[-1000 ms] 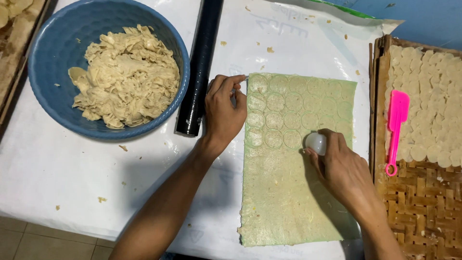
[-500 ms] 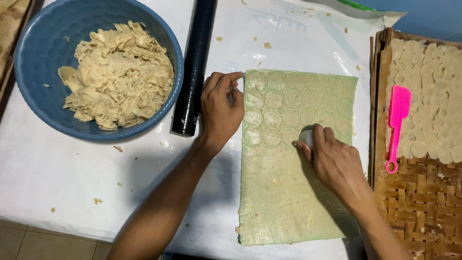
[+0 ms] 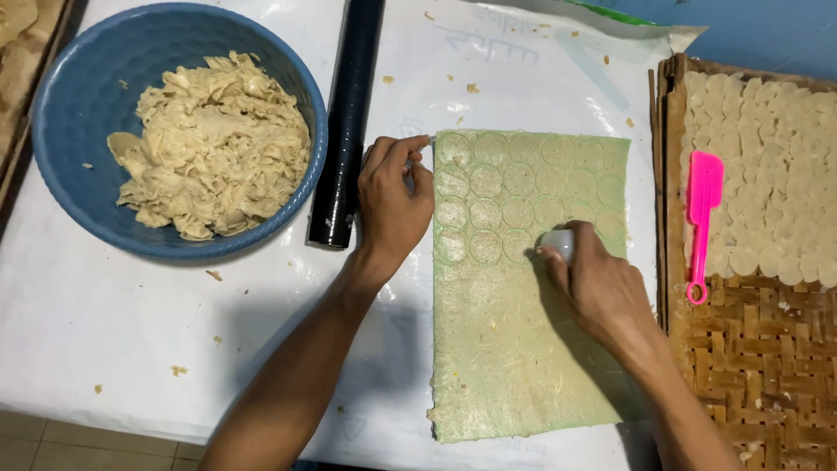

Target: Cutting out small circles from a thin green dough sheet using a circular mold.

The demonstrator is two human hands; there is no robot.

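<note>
Both forearms come up from the bottom of the frame and angle toward the middle. The left hand lies palm down at the left edge of the dough sheet, its fingers loosely curled and unclenched, grasping nothing, with the tips pressing the sheet's upper left corner. The right hand sits on the sheet right of centre, wrist bent, its fingers clenched round a small white cutter that stands pressed into the dough. The sheet is a pale green rectangle lying lengthwise in the middle of the frame; its upper part is stamped with rows of round marks, and the cutter stands at the right end of the lowest row, while the lower part is unmarked. Under everything the bench is covered in white plastic with faint printing that I cannot make out, and crumbs lie scattered on it. A black roller lies upright in the frame just left of the left hand. In the upper left a blue bowl holds a heap of dough scraps. At the right edge a woven tray carries rows of cut rounds in its upper part, with a pink spatula lying on them, handle downward.
</note>
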